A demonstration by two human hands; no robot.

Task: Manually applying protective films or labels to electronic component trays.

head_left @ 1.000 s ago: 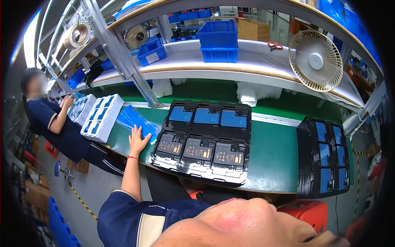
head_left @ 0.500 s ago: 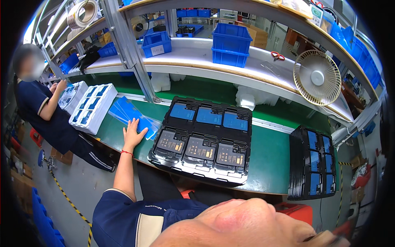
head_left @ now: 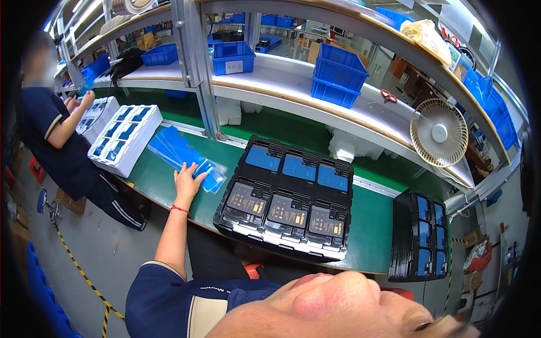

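Note:
My left hand (head_left: 187, 181), with a red cord at its wrist, rests on the near end of a fanned pile of blue film sheets (head_left: 176, 147). Its fingers and thumb are apart, and the film looks bent up beside them. Just right of the pile lies a black plastic tray (head_left: 293, 188). Its far row has several blue-faced battery packs (head_left: 298, 167); its near row holds grey-black battery packs (head_left: 287, 209) with their printed faces showing. My right hand is out of view.
At the right end of the green bench (head_left: 369, 225) stands a stack of black trays (head_left: 403, 236). White trays (head_left: 127, 135) are stacked on the left, near a co-worker (head_left: 53, 135). The shelf behind carries blue bins (head_left: 338, 73), red scissors (head_left: 389, 96) and a fan (head_left: 439, 133).
My left hand has pulled slightly nearer and its fingers have drawn in a little. The film under them has bunched up. The whole view has shifted a bit.

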